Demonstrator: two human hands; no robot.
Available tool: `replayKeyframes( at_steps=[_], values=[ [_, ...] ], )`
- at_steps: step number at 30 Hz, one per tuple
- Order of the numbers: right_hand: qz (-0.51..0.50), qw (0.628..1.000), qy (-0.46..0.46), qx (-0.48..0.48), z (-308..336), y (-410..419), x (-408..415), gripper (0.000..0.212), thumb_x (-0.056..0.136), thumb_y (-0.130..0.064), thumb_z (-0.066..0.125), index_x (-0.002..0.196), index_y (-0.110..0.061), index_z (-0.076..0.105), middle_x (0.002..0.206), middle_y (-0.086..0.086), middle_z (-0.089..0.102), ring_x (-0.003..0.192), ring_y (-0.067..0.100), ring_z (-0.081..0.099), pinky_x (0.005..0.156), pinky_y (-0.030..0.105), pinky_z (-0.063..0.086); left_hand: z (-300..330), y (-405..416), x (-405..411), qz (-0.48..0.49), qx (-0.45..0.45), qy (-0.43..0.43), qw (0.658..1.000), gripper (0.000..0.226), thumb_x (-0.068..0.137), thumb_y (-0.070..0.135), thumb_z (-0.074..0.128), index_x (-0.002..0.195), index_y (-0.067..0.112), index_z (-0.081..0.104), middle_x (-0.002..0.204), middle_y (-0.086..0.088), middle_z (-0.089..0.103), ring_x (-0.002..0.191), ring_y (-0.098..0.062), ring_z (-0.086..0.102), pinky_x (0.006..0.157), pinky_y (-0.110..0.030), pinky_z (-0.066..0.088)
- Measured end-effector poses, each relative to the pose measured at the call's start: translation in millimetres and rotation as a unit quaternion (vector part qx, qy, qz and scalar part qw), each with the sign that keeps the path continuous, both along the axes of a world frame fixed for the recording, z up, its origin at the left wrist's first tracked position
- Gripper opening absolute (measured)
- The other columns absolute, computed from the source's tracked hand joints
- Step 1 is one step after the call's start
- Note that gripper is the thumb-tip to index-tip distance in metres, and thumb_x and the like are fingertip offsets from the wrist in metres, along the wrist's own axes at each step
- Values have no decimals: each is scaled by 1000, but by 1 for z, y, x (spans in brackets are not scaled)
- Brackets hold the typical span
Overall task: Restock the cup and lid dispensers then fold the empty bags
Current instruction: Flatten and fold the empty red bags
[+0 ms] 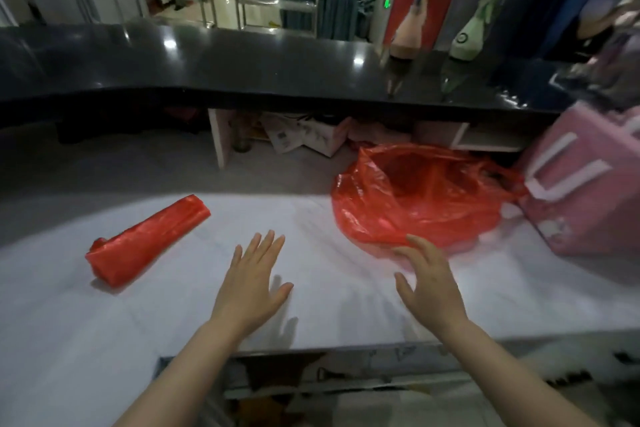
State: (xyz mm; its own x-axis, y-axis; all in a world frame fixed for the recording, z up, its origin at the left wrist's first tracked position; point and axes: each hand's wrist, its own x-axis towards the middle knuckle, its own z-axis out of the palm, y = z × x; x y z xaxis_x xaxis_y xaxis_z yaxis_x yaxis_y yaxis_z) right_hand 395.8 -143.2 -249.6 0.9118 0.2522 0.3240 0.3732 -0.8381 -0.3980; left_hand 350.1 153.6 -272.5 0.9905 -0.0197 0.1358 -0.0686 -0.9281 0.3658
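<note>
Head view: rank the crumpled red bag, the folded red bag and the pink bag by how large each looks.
1. Crumpled red bag, largest as seen.
2. and 3. Pink bag and folded red bag: unsure. The pink bag is cut off by the frame's right edge, so its full extent cannot be judged against the folded one.

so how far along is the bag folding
One red bag already lies folded on the white counter. The second red bag is still open and crumpled; the right hand reaches its near edge, the left hand hovers open. No dispensers in view.
</note>
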Motion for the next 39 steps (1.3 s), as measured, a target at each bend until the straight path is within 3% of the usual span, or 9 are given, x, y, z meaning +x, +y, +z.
replayKeyframes(
  at_steps=[9,16,21,24,26,30,34,35,39],
  values=[
    [-80,985,48,-142,46,-63,53,56,87,-32,65,137,-14,47,144,6,43,135,26,33,111,38,28,21,-58,9,-30,18,-18,999,75,93,45,51,152,28,8,160,6,1,147,-14,-7,114,-31,-12],
    [-22,982,186,37,62,17,106,95,78,-42,72,150,-15,18,140,8,48,126,29,47,99,39,42,36,-80,3,76,-41,-39,996,72,91,41,56,151,31,16,160,8,6,147,-11,-3,113,-31,-8],
    [45,970,231,58,36,9,102,24,76,-13,63,99,-9,68,98,10,71,96,30,65,78,33,50,34,-100,-14,148,-146,-6,978,71,90,38,61,148,34,22,158,10,16,145,-9,11,117,-35,12],
    [120,960,210,139,43,-13,95,26,71,5,57,69,-18,68,69,-11,69,71,7,64,60,17,46,37,-122,-13,183,-320,26,929,70,88,36,65,147,34,27,154,8,27,139,-13,28,108,-34,31],
    [164,959,170,158,57,-37,91,35,67,11,58,54,-21,60,54,-16,58,56,-3,54,54,19,39,38,-142,-3,207,-432,28,877,67,88,36,66,145,31,31,151,4,33,134,-18,38,100,-34,39],
    [236,958,33,158,76,-93,76,25,66,1,70,75,-22,66,72,-17,59,73,6,54,63,23,38,48,-185,16,250,-631,10,734,58,92,51,52,143,36,29,137,5,49,108,-18,55,70,-32,51],
    [132,963,115,204,69,-146,75,58,64,-26,88,108,-19,53,104,-3,54,94,14,54,80,27,44,39,-214,29,230,-748,46,621,49,91,68,29,125,39,49,109,6,68,97,-17,63,63,-34,54],
    [109,958,141,226,65,-157,75,70,61,-31,90,116,-19,47,107,-6,51,96,10,53,81,23,43,37,-221,30,227,-755,50,613,45,93,63,35,122,36,54,108,3,69,97,-19,64,61,-33,55],
    [125,924,228,282,49,-188,66,84,55,-43,88,124,-25,43,109,-18,57,96,-4,59,75,5,45,24,-240,33,177,-705,76,683,24,94,17,58,115,26,64,103,-5,72,85,-17,69,62,-30,55]
  ],
)
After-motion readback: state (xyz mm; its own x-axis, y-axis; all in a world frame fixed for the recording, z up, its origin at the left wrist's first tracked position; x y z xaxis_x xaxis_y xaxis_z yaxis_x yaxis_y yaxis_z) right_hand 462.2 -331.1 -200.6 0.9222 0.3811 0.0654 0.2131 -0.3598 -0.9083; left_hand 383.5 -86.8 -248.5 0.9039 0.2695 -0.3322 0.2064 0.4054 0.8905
